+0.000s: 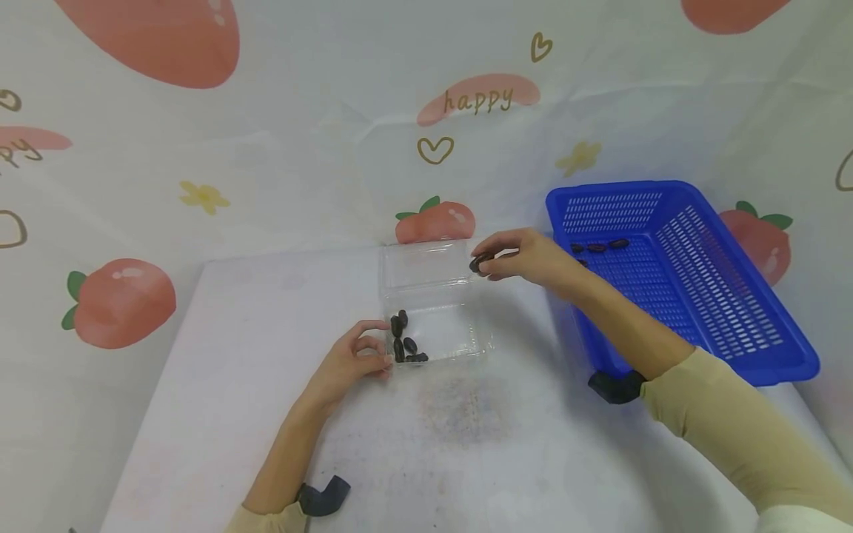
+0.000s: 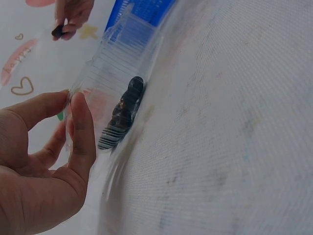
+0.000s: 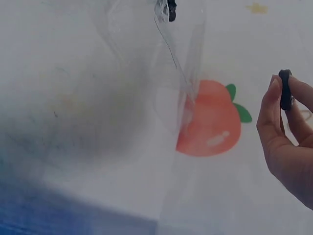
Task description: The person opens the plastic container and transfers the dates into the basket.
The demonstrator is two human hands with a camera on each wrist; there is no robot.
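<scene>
A clear plastic clamshell box [image 1: 440, 333] lies on the table with its lid [image 1: 426, 266] folded back toward the wall. Several dark, oval dates [image 1: 398, 348] are gathered along the box's left side and near-left corner. My left hand [image 1: 356, 354] is at that left side; in the left wrist view, its thumb and a finger pinch the rim. Raised by the lid's right edge, my right hand [image 1: 526, 257] pinches a dark date [image 3: 285, 89] between thumb and fingertips.
A blue perforated basket [image 1: 673, 348] stands at the right, with several more dark dates [image 1: 597, 247] toward its far left end. My right forearm reaches across its left wall. Behind the table hangs a white printed cloth [image 1: 300, 148].
</scene>
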